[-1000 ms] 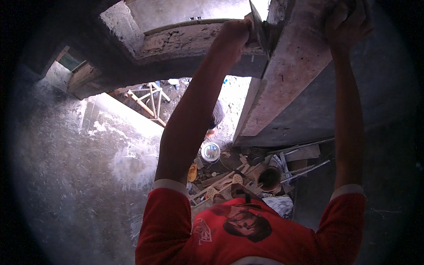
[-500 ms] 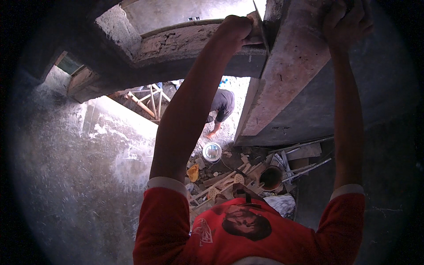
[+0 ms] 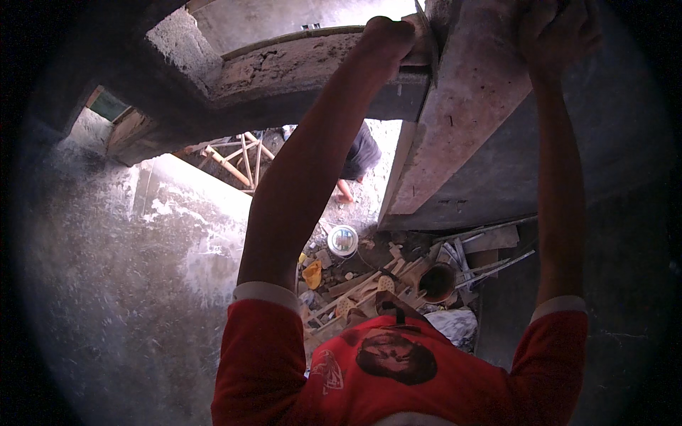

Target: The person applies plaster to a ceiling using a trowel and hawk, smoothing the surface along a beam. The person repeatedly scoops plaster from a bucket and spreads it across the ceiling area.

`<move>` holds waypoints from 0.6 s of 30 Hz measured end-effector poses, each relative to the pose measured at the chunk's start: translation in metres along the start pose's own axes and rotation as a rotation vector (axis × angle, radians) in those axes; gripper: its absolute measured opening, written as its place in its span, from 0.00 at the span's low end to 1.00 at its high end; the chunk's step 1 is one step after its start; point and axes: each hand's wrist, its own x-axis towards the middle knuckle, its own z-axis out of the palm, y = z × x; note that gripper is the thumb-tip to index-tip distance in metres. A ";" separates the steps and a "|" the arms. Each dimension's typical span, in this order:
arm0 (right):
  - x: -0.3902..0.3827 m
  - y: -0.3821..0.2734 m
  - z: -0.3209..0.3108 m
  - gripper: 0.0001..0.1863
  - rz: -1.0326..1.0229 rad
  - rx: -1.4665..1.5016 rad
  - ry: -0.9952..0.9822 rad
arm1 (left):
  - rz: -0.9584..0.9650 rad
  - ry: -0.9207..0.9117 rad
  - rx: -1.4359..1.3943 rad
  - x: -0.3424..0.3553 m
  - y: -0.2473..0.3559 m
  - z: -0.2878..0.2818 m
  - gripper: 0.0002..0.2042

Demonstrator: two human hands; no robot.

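Both my arms reach up to the edge of a doorway. My left hand (image 3: 389, 42) is closed in a fist around what looks like a plastering trowel (image 3: 430, 42), a thin blade seen edge-on with a pale block beside my fingers. Its blade lies close to the left edge of a long pinkish board (image 3: 465, 117) that runs along the door jamb. At the board's upper right, my right hand (image 3: 560, 39) rests with curled fingers on its edge; the dimness there blurs the fingertips. Dark marks like nails dot the board.
A rough lintel (image 3: 284, 67) spans the opening. Beyond it a person (image 3: 362, 156) bends near a wooden frame (image 3: 238, 160). Below are a white bucket (image 3: 342, 241), a dark round container (image 3: 436, 282), a yellow item (image 3: 312, 275) and scattered planks. A plastered wall (image 3: 142, 270) stands left.
My left hand and the trowel have shifted slightly right and up, and the blade now looks bowed. My right hand stays at the board. The person beyond has moved a little.
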 end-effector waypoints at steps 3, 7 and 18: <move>0.004 0.001 -0.001 0.27 -0.027 -0.035 0.009 | 0.026 -0.016 0.013 -0.001 0.007 0.005 0.12; 0.006 0.007 0.001 0.26 -0.067 -0.032 0.036 | 0.067 -0.032 0.035 -0.005 0.015 0.010 0.12; 0.000 0.005 -0.003 0.26 -0.003 -0.008 -0.006 | 0.641 -0.122 0.248 -0.072 0.022 -0.012 0.11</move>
